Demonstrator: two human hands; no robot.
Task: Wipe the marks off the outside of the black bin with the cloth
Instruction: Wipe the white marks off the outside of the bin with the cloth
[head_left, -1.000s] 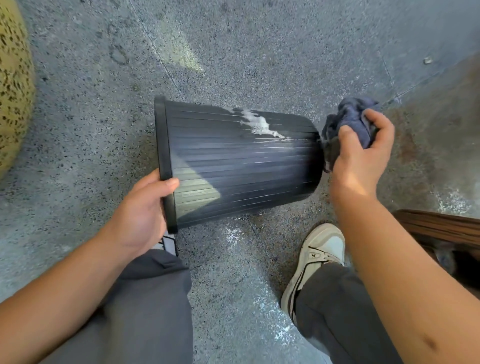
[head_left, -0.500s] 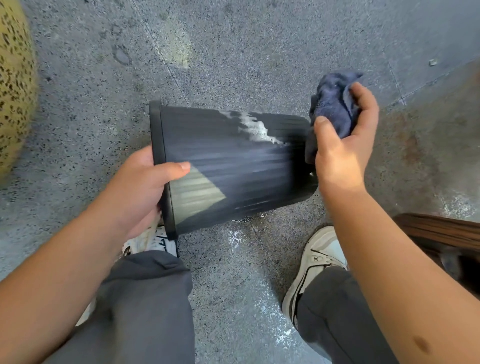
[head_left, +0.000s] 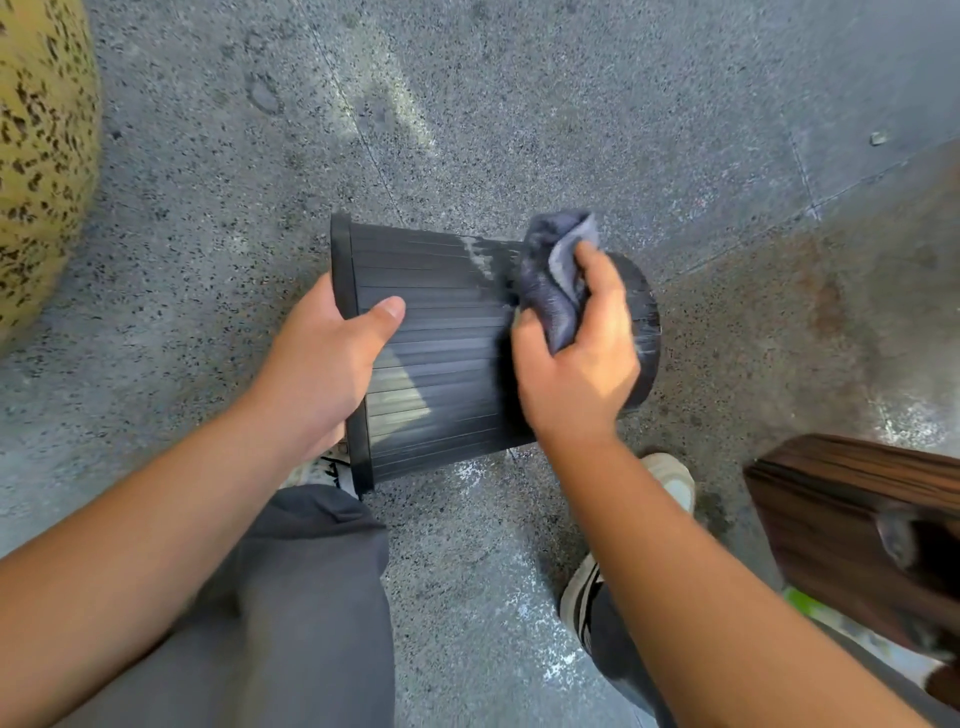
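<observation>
A black ribbed bin (head_left: 447, 332) lies on its side above the speckled floor, its rim to the left and its base to the right. My left hand (head_left: 332, 358) grips the rim, thumb on the outer wall. My right hand (head_left: 576, 358) holds a bunched dark blue cloth (head_left: 550, 270) pressed on the bin's upper side near the base. A whitish smear (head_left: 480, 254) shows on the bin just left of the cloth; the cloth hides the rest of it.
A yellow speckled rounded object (head_left: 41, 156) stands at the far left. A dark wooden piece of furniture (head_left: 857, 530) juts in at the lower right. My grey trouser legs and white shoes (head_left: 675, 483) are below the bin. The floor (head_left: 519, 104) has pale stains.
My right hand has carried the cloth from beyond the bin's base leftward onto the bin's side, over the whitish smear. My left thumb has slid farther onto the wall.
</observation>
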